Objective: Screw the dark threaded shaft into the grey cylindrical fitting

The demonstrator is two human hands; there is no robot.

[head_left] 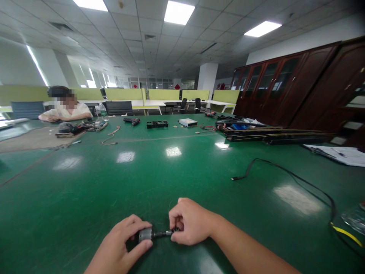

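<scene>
A small silver cylinder (145,234) with a dark shaft (162,233) sits low at the near edge of the scene, held between two bare hands just above the tabletop. The left hand (119,247) is wrapped around the silver cylinder, thumb and fingers closed on it; the right hand (189,220) pinches the far end of the dark shaft. Beneath them spreads a glossy green table (142,179), with a black cable (288,175) curling to the right and papers (339,154) beyond it. At the far left end a seated person (65,108) works among scattered parts. Dark wooden cabinets (285,87) line the right wall of the open office under ceiling lights (178,12).
</scene>
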